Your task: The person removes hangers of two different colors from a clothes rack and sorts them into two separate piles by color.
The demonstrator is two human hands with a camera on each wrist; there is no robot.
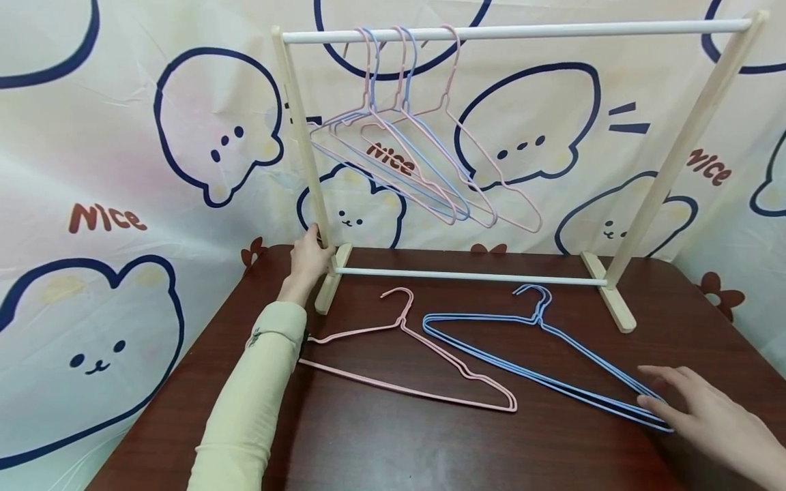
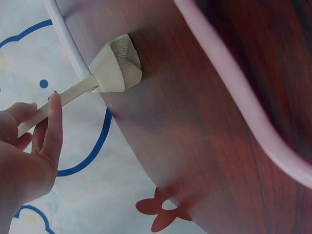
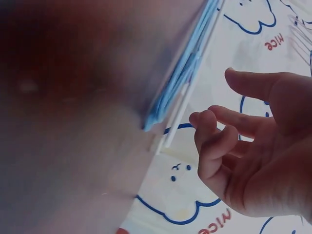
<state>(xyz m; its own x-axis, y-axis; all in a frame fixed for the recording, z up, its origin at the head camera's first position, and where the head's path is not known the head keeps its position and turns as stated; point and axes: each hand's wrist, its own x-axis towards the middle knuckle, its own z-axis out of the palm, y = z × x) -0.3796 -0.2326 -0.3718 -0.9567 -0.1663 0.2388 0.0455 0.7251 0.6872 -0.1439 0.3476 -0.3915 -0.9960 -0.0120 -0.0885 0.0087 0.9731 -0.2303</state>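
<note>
At the far left, my left hand (image 1: 309,258) grips the pale left post (image 1: 304,136) of a hanger rack, low down near its foot. In the left wrist view, the fingers and thumb of that left hand (image 2: 29,161) are around the post (image 2: 73,91). My right hand (image 1: 715,416) is at the right end of a stack of blue clothes hangers (image 1: 539,315) lying on the table. Its fingers are loosely bent with nothing between them, as the right wrist view shows of the hand (image 3: 258,161). Left of the blue stack lie pink clothes hangers (image 1: 402,387), their left end hidden by my sleeve.
Several pink and blue hangers (image 1: 371,88) hang from the rack's white top bar (image 1: 552,31), toward its left side. A lower white bar (image 1: 467,275) joins the feet, and the right foot (image 1: 614,303) stands on the dark table (image 1: 368,450). A printed cloth (image 1: 209,136) hangs behind.
</note>
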